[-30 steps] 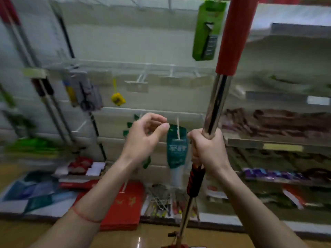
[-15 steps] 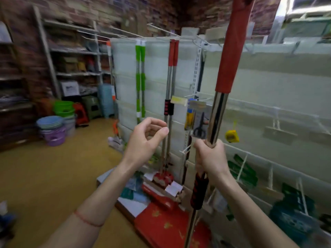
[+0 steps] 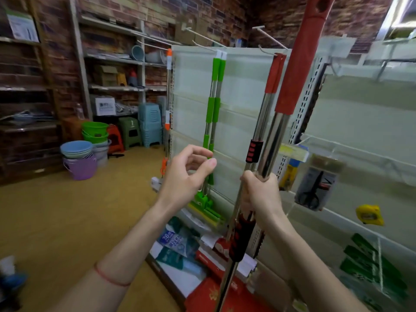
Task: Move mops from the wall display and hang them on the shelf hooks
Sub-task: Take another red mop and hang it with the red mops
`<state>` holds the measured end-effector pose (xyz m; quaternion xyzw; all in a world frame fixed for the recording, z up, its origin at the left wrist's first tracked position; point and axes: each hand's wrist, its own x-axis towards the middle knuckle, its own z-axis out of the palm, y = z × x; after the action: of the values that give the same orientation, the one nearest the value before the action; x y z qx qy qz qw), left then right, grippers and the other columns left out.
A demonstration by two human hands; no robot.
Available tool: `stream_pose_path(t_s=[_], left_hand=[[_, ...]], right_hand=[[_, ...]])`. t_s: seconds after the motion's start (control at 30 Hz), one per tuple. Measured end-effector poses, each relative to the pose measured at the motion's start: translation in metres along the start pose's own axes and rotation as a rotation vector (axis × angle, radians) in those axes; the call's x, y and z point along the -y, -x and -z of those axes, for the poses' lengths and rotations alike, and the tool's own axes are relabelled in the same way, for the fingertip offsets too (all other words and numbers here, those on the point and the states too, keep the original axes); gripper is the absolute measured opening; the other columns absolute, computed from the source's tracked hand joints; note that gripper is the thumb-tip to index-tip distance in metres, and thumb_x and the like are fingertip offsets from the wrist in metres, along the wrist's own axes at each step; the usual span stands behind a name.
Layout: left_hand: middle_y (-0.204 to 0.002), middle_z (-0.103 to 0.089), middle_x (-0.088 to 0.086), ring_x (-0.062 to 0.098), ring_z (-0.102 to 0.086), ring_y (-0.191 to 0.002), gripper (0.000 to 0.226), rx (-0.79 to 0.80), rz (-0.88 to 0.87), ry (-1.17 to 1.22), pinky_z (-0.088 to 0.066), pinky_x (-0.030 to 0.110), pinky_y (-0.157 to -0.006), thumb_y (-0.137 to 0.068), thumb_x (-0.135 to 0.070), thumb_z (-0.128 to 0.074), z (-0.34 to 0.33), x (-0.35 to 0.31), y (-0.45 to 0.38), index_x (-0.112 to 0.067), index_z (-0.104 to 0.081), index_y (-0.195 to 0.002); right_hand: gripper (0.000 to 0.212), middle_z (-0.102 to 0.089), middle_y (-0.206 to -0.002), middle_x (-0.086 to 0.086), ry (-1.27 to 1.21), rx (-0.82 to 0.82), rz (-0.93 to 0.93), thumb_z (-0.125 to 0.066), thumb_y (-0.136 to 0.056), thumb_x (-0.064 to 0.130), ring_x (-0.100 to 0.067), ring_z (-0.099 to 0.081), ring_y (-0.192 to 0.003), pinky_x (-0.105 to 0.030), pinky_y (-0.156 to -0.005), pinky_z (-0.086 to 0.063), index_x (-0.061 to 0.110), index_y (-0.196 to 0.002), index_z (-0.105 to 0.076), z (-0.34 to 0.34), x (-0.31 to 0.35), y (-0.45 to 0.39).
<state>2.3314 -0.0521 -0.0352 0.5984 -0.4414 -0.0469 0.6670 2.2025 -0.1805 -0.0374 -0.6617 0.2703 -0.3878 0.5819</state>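
My right hand (image 3: 258,192) grips the chrome shaft of a red-handled mop (image 3: 299,70), held upright and leaning a little right in front of me. Its top has a hang hole near the frame's upper edge. My left hand (image 3: 186,179) floats beside it, empty, fingers loosely curled. On the white shelf end panel (image 3: 243,91) hang two green mops (image 3: 215,104), two red mops (image 3: 273,75) and an orange-tipped pole (image 3: 167,97) at the left edge, each from wire hooks (image 3: 266,38) along the top.
Boxed goods and a red package (image 3: 216,296) lie at the shelf base. Scissors packs (image 3: 315,188) and a yellow tape measure (image 3: 369,216) hang on the right panel. Stacked basins (image 3: 78,154), stools (image 3: 149,124) and brick-wall shelving (image 3: 112,59) stand at the left.
The view has swung left from the shelf face to the end panel with hanging mops. Both hands keep their pose; the right hand still holds the red mop.
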Motion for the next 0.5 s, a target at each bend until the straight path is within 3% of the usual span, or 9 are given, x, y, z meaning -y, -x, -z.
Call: stream_pose_path(t_s=[0.3,0.5], left_hand=[[-0.098,-0.079,0.0,0.018,-0.075,-0.095,0.017,-0.01,-0.025,-0.048,-0.061,0.041,-0.084,-0.091,-0.034,-0.07,0.018,0.058,-0.106,-0.023,-0.071,-0.104],[-0.099,-0.079,0.003,0.017,-0.075,-0.093,0.017,0.025,-0.022,-0.038,-0.058,0.028,-0.074,-0.091,-0.036,-0.068,0.017,0.095,-0.162,-0.024,-0.07,-0.104]], right_hand=[[0.049,-0.027,-0.047,0.002,-0.065,0.079,-0.011,-0.055,-0.089,0.011,-0.015,-0.022,-0.035,-0.024,-0.045,-0.023,0.029,-0.049,-0.031,-0.044,-0.016,-0.113],[0.05,-0.03,-0.041,0.004,-0.046,0.03,-0.042,-0.054,-0.091,0.009,-0.015,-0.025,-0.029,-0.022,-0.044,-0.024,0.026,-0.049,-0.033,-0.063,-0.02,-0.168]])
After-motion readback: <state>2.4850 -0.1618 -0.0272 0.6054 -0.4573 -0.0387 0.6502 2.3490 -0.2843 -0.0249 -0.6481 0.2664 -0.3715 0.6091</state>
